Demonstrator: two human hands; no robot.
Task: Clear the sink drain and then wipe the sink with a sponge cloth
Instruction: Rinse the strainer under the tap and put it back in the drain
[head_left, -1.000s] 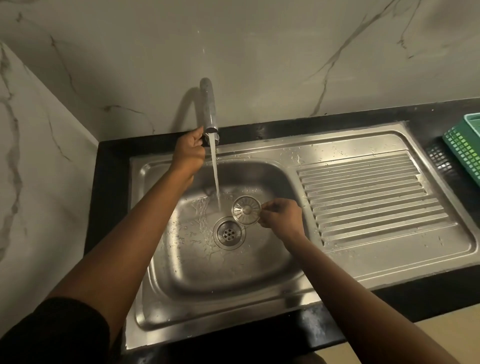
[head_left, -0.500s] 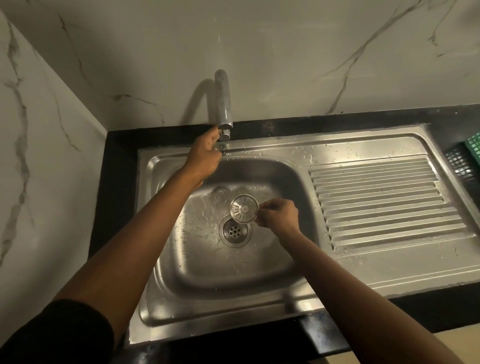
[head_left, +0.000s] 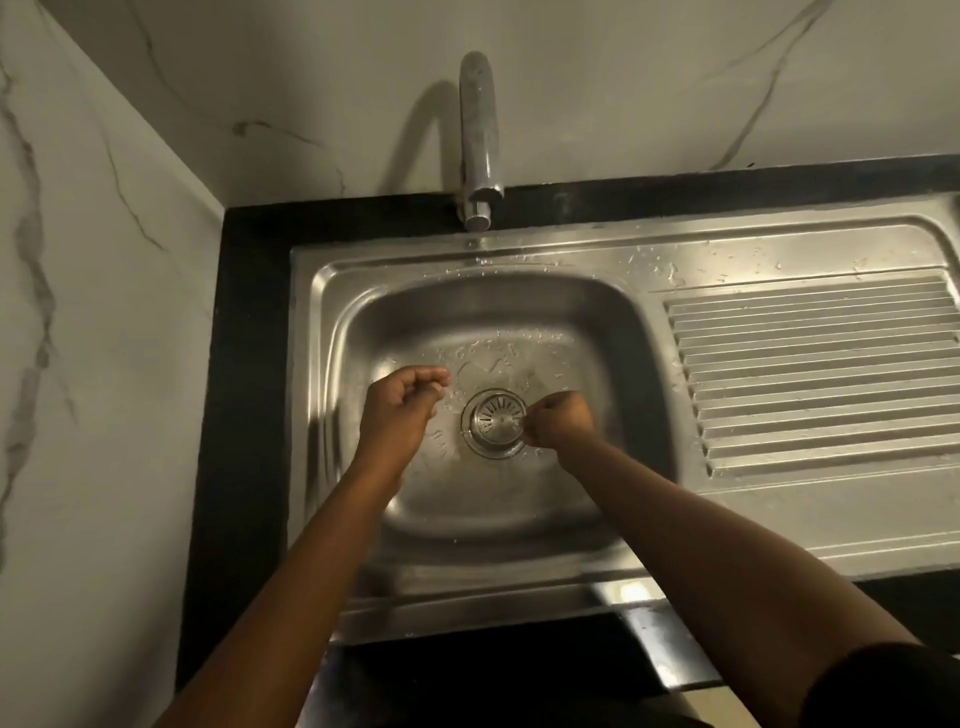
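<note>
The round metal drain strainer (head_left: 496, 419) sits in the drain at the middle of the wet steel sink basin (head_left: 467, 519). My right hand (head_left: 558, 420) is at the strainer's right edge, its fingertips pinched on the rim. To the left of the drain, over the basin floor, my left hand (head_left: 402, 400) hovers with its fingers curled loosely and nothing in it. The tap (head_left: 479, 140) stands behind the basin with no water running. No sponge cloth is in view.
A ribbed steel draining board (head_left: 815, 374) lies to the right of the basin. Black countertop (head_left: 249, 415) frames the sink, with marble walls at the left and behind. Water drops lie on the sink's back rim (head_left: 571, 254).
The water stopped running. My left hand came down from the tap into the basin. My right hand lowered the strainer from above the basin into the drain.
</note>
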